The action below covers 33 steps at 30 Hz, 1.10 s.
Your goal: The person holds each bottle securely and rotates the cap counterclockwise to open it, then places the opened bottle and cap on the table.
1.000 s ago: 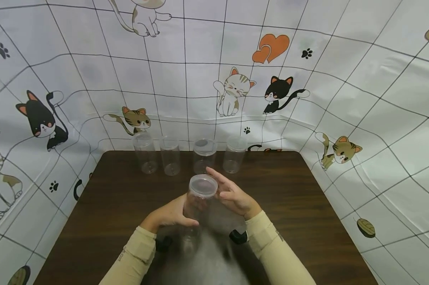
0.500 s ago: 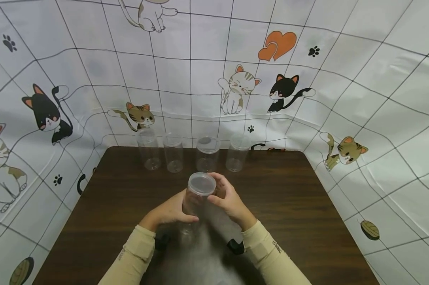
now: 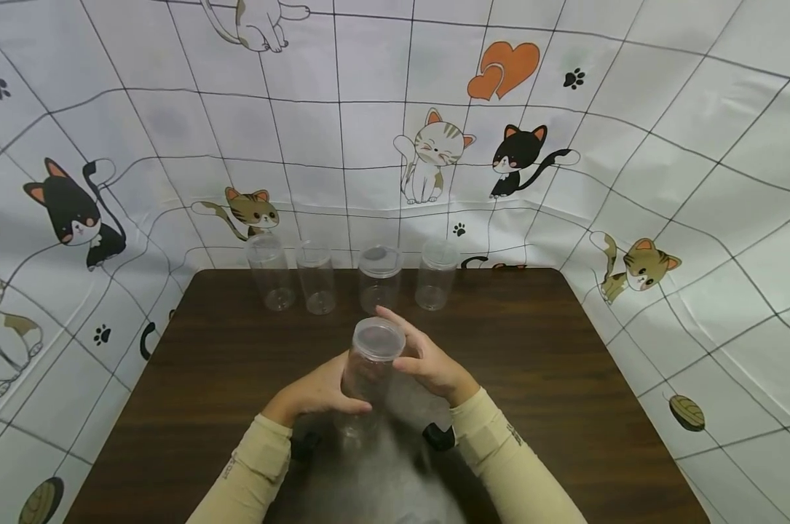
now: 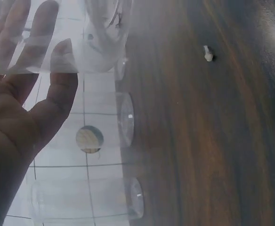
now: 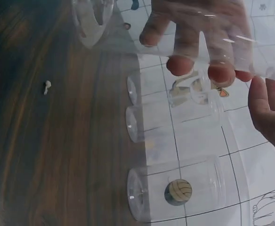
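Observation:
A tall clear plastic jar (image 3: 367, 382) stands tilted a little between both hands in the head view. My left hand (image 3: 316, 391) grips its body from the left, thumb across the front; the fingers show through the clear wall in the right wrist view. On top sits a translucent lid (image 3: 378, 339). My right hand (image 3: 434, 366) holds the lid's right side, thumb at the near edge and forefinger stretched out behind the rim. In the left wrist view the jar's lower end (image 4: 102, 52) hangs over the tabletop.
Several similar clear jars stand in a row along the back edge of the dark wooden table (image 3: 512, 349), among them a wider lidded jar (image 3: 379, 284). A small white scrap (image 5: 46, 87) lies on the wood. Behind hangs a cat-print cloth (image 3: 368, 131).
The right hand's fingers drew in round the lid half a second ago; now the forefinger is stretched out again. The left hand keeps its grip, and the jar shifts only slightly.

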### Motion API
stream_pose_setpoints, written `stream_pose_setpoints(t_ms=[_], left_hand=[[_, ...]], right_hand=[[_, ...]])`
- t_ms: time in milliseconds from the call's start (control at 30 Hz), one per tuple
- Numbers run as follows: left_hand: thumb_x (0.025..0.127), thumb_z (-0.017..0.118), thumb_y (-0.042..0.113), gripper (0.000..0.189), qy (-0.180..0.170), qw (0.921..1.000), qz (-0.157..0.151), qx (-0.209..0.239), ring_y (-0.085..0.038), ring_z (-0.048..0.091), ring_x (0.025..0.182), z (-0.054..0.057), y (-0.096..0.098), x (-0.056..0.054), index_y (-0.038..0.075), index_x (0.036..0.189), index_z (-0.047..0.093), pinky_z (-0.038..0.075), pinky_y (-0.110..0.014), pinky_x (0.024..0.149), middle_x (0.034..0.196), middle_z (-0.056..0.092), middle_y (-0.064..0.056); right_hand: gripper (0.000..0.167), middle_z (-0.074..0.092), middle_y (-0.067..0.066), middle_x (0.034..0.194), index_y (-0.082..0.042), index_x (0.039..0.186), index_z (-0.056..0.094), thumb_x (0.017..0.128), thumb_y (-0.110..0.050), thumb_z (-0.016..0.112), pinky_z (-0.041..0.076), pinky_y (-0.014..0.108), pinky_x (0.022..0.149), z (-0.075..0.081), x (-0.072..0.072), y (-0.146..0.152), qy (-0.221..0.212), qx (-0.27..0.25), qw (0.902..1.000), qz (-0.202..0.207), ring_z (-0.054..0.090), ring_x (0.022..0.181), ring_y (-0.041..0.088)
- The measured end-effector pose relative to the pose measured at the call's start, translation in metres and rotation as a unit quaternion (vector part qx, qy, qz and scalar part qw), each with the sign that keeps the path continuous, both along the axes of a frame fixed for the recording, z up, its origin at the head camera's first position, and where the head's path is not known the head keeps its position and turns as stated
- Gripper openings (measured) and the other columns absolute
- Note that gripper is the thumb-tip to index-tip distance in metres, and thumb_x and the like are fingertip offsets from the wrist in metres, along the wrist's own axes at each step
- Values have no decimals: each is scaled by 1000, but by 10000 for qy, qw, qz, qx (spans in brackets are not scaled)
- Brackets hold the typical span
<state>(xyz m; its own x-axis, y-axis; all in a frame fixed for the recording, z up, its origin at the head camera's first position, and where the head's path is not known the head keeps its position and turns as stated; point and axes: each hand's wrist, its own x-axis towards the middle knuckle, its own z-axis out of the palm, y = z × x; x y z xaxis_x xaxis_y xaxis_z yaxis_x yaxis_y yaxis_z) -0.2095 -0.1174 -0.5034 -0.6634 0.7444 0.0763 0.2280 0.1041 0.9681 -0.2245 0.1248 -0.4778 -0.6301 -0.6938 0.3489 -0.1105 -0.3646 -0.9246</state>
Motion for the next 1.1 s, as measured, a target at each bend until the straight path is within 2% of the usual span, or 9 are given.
stream_pose_setpoints(t_ms=[67, 167, 267, 367, 567, 667, 767, 967, 1100], left_hand=[[84, 82, 10, 86, 111, 9999, 97, -13, -34, 56, 125, 1, -1, -1, 7, 151, 27, 57, -38, 87, 137, 54, -17], [84, 83, 14, 83, 246, 9994, 227, -3, -34, 58, 122, 1, -4, -2, 6, 149, 31, 58, -38, 85, 134, 57, -16], [84, 83, 15, 80, 348, 9989, 306, 43, -34, 59, 120, -1, -7, -3, 5, 147, 34, 58, -38, 85, 132, 58, -16], [85, 82, 14, 79, 376, 9986, 353, 77, -35, 59, 119, -2, -11, -4, 4, 146, 34, 59, -39, 84, 131, 58, -17], [85, 81, 11, 86, 237, 9989, 414, -14, -37, 57, 121, -1, -14, -3, 8, 152, 28, 59, -39, 84, 133, 55, -19], [85, 82, 11, 86, 191, 9990, 389, -69, -37, 56, 122, -1, -12, -4, 9, 152, 27, 59, -39, 84, 134, 54, -18], [83, 84, 14, 88, 303, 9988, 359, -127, -35, 55, 123, -1, -6, -4, 8, 151, 29, 58, -38, 85, 136, 53, -17], [81, 86, 17, 97, 573, 9977, 289, -232, -26, 55, 127, 0, 5, -5, 10, 156, 25, 48, -32, 101, 145, 49, -9], [81, 86, 15, 96, 602, 9975, 308, -182, -26, 56, 126, 4, 7, -6, 9, 155, 26, 46, -32, 103, 144, 50, -9]], right_hand=[[105, 41, 8, 151, -3, 161, 8, 91, -42, 76, 40, 35, 110, -1, 0, 1, -168, -99, 9998, -84, 44, 137, 20], [97, 41, 7, 149, -1, 156, 15, 91, -38, 77, 42, 33, 107, -3, 4, 2, -276, -224, 9980, -524, 45, 135, 19], [83, 43, 6, 145, 4, 148, 25, 93, -35, 75, 45, 31, 101, -3, 8, 2, -169, -195, 9940, -1066, 46, 131, 18], [77, 47, 6, 141, 7, 144, 31, 94, -35, 74, 47, 30, 99, -3, 10, 2, -54, -36, 9909, -1342, 49, 127, 17], [79, 51, 6, 141, 6, 147, 35, 94, -38, 74, 45, 33, 101, -1, 13, 1, 229, 419, 9901, -1317, 49, 128, 17], [81, 51, 7, 143, 3, 149, 36, 93, -41, 74, 46, 33, 98, -2, 13, 1, 315, 547, 9898, -1281, 51, 125, 18], [83, 50, 9, 144, 0, 151, 35, 92, -42, 75, 47, 35, 97, -2, 12, -1, 336, 577, 9907, -1186, 52, 124, 21], [88, 50, 13, 144, -4, 153, 35, 88, -44, 79, 47, 36, 100, 5, 12, -5, 377, 651, 9897, -1221, 51, 127, 22], [103, 47, 19, 145, -3, 157, 27, 84, -52, 80, 49, 34, 98, 10, 12, -5, 307, 664, 9896, -1239, 52, 125, 21]])
